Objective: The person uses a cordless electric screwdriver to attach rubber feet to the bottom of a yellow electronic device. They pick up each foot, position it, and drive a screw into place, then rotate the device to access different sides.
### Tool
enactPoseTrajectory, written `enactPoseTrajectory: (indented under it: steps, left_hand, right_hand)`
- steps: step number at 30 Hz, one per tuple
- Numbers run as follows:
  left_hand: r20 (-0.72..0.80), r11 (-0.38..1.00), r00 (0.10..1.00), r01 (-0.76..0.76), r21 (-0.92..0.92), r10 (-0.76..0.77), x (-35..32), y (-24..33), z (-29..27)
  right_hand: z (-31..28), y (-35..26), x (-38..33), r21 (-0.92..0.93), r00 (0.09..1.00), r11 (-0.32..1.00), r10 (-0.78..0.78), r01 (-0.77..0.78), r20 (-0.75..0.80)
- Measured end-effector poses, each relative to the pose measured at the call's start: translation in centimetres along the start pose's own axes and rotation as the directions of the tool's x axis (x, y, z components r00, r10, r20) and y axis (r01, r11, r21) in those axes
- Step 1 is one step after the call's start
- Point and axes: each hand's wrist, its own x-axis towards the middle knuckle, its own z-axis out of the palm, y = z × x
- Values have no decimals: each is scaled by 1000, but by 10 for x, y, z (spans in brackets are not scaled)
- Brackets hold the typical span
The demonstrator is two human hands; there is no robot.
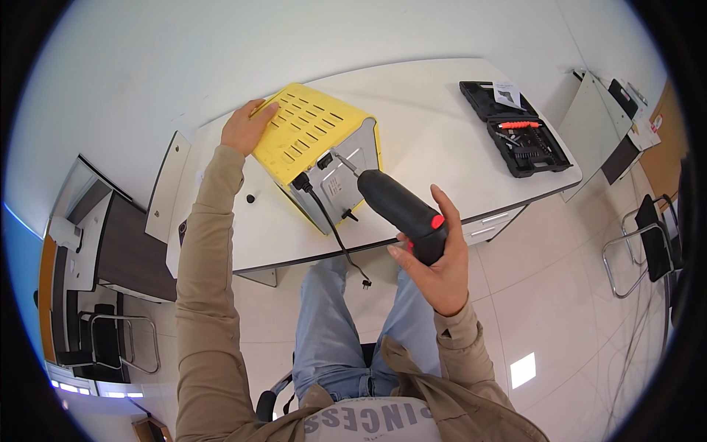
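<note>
Right hand (444, 272) grips power screwdriver (398, 206); left hand (244, 131) touches yellow casing (309, 125), grip unclear. Cord (336, 230) over the worktop (427, 96)'s near edge could snag, shifting the casing.

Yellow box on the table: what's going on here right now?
The left hand rests on the far left edge of the box, while the right hand holds a black driver. Its bit is near the grey panel's top edge; whether it touches, I can't tell. A plug dangles past the table's near edge; an open tool case lies to the right.
</note>
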Motion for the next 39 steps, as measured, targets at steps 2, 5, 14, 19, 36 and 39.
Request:
enactPoseTrajectory:
  steps: [2,5,14,19,36,39]
  left_hand:
    - [-3,1000,1000,1,3,-1,0,-2,0]
    - [3,1000,1000,5,8,-5,1,-2,-1]
    - [10,1000,1000,12,-23,-12,1,-2,-1]
    - [13,1000,1000,19,-15,-18,0,1,-1]
    - [3,1000,1000,17,-5,-17,5,-7,3]
    - [-6,1000,1000,9,-17,-9,4,-6,3]
  right_hand:
    - [-1,-4,0,34,997,996,79,-79,17]
    - [-1,-5,1,17,997,997,76,-76,4]
    - [1,-3,1,10,999,999,40,-40,-30]
    - [-1,-1,2,-35,1000,999,-2,1,-21]
    - [2,11,-5,170,985,975,158,-143,-76]
    - [3,13,-3,208,981,965,179,-162,-69]
